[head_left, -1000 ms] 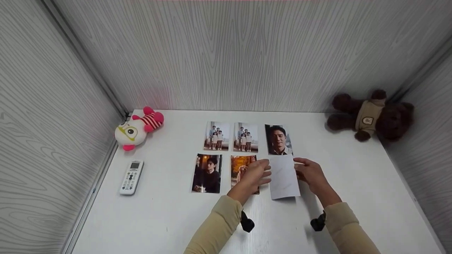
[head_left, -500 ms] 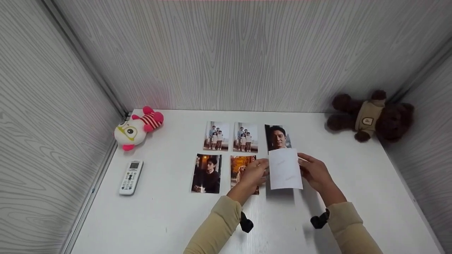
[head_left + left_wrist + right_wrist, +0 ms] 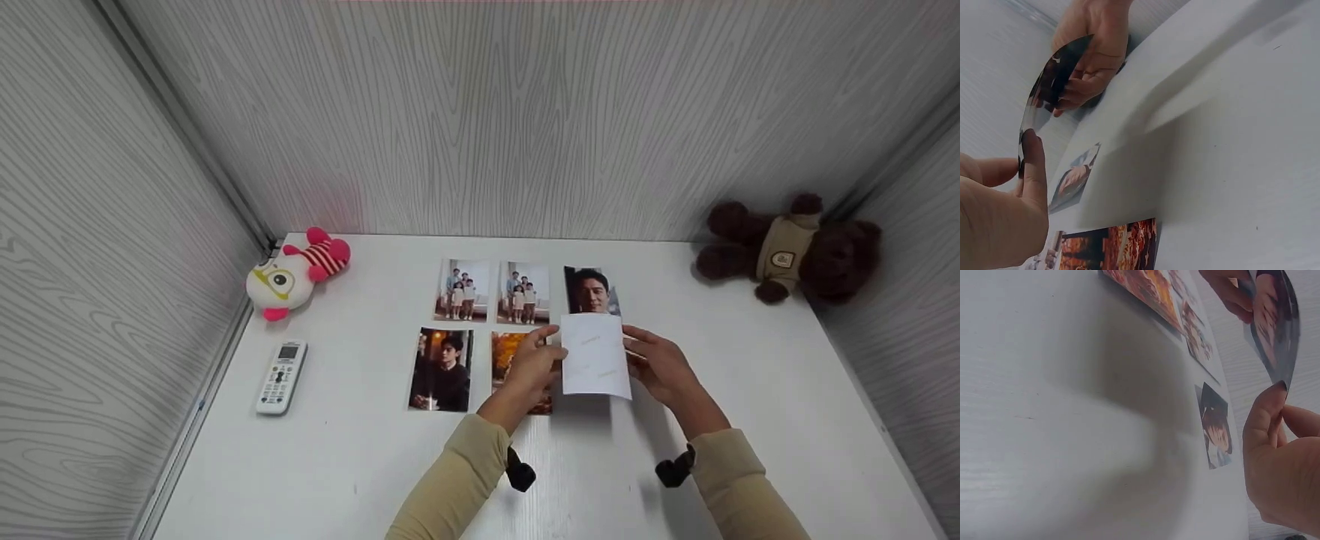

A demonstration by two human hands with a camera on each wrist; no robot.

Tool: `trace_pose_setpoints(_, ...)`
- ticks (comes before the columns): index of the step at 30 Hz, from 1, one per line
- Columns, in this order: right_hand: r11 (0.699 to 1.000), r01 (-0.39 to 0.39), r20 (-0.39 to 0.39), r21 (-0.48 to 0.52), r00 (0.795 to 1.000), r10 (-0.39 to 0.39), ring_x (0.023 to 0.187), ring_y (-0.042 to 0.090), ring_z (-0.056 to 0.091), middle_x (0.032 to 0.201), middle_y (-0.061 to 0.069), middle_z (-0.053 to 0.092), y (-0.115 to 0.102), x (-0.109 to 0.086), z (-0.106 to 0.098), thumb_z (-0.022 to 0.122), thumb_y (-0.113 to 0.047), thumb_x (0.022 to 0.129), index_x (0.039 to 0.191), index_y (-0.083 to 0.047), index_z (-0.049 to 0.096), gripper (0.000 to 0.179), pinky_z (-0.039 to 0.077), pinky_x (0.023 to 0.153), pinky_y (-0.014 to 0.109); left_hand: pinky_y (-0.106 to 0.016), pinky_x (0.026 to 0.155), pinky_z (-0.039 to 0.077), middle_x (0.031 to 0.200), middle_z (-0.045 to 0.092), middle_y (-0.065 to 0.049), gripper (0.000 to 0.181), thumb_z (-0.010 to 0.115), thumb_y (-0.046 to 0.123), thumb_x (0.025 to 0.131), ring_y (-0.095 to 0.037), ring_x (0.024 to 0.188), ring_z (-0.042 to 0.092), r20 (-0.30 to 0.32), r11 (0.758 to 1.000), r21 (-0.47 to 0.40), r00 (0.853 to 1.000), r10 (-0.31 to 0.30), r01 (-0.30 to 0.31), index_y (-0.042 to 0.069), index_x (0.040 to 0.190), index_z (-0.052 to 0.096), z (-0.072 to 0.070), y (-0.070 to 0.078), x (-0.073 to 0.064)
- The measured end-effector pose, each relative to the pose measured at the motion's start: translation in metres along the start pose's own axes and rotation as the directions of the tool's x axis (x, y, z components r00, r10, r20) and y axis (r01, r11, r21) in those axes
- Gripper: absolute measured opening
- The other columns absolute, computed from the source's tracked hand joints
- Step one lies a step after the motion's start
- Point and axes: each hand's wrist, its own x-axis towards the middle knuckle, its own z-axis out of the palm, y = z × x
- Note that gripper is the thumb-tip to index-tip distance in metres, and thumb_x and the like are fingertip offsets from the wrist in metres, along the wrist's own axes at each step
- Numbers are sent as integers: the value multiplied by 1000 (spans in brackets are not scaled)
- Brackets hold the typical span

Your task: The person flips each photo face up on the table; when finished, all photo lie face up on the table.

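Observation:
In the head view a photo print (image 3: 596,356) is held above the table, its white back up and slightly bowed. My left hand (image 3: 527,373) pinches its left edge between thumb and fingers. On the opposite edge, my right hand (image 3: 664,369) pinches it the same way. The wrist views show a dark portrait on the underside of the print (image 3: 1282,329). Just behind it lies a portrait photo (image 3: 591,291), its lower part covered. A photo with autumn colours (image 3: 510,351) lies partly hidden under my left hand and forearm.
Two matching family photos (image 3: 461,291) and a dark portrait photo (image 3: 441,371) lie left of the hands. A white remote control (image 3: 281,377) and a pink-and-white plush toy (image 3: 289,281) are on the left. A brown teddy bear (image 3: 787,247) lies at the back right.
The print has been lifted off the table, first rising and covering part of the portrait behind, then shifting slightly left. Both hands moved with it; the left thumb now shows on its edge.

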Motion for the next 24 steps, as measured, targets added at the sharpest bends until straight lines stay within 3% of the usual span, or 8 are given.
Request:
trace_pose_setpoints(7, 1000, 7, 3, 1, 1000, -7, 81, 6, 61, 100, -6, 69, -2, -1, 3, 54, -14, 105, 153, -5, 41, 50, 48, 63, 17, -43, 94, 56, 141, 56, -17, 48, 64, 6, 93, -23, 108, 65, 18, 1000, 0, 1000, 13, -13, 11, 140, 59, -3, 2, 0)
trace_pose_setpoints(9, 1000, 10, 3, 8, 1000, -10, 79, 6, 61, 99, -6, 69, -3, -1, 4, 54, -13, 105, 152, -5, 41, 50, 47, 61, 17, -43, 92, 56, 140, 57, -16, 44, 61, 8, 95, -19, 97, 65, 28, 1000, 18, 999, 21, -22, 12, 139, 61, -5, 3, 0)
trace_pose_setpoints(12, 999, 12, 1, 34, 1000, -12, 79, 5, 61, 98, -6, 69, -5, -2, 5, 55, -12, 105, 152, -5, 42, 49, 50, 62, 16, -37, 77, 54, 131, 63, -12, 37, 56, 11, 99, -13, 73, 55, 57, 995, 88, 997, 48, -53, 15, 134, 65, -7, 3, 2)
trace_pose_setpoints(15, 997, 4, 3, 77, 1000, -5, 82, 5, 63, 97, -5, 69, -7, -3, 5, 54, -11, 105, 153, -7, 41, 51, 53, 66, 16, -32, 67, 49, 128, 67, -8, 37, 51, 6, 100, -11, 75, 57, 118, 973, 184, 986, 119, -140, 16, 132, 67, -10, 3, 2)
trace_pose_setpoints(19, 992, -1, 18, 127, 1000, -1, 82, 6, 65, 96, -3, 70, -8, -4, 5, 53, -10, 105, 153, -8, 40, 50, 56, 69, 17, -38, 78, 57, 136, 66, -9, 44, 54, -4, 95, -19, 112, 66, 196, 939, 235, 959, 205, -249, 12, 134, 66, -13, 3, 0)
trace_pose_setpoints(22, 993, 7, 22, 121, 1000, -10, 81, 6, 64, 95, -3, 70, -7, -5, 5, 53, -10, 105, 148, -9, 46, 44, 55, 67, 17, -49, 86, 59, 132, 68, -9, 39, 60, 0, 95, -17, 108, 69, 194, 918, 264, 949, 250, -296, 12, 131, 69, -13, 2, 0)
trace_pose_setpoints(24, 995, 21, 21, 94, 1000, -23, 80, 6, 62, 94, -4, 69, -6, -5, 6, 54, -11, 105, 140, -8, 53, 36, 54, 67, 17, -52, 85, 59, 128, 71, -7, 31, 63, 7, 97, -11, 94, 70, 168, 897, 298, 943, 286, -325, 14, 127, 72, -13, 1, 1)
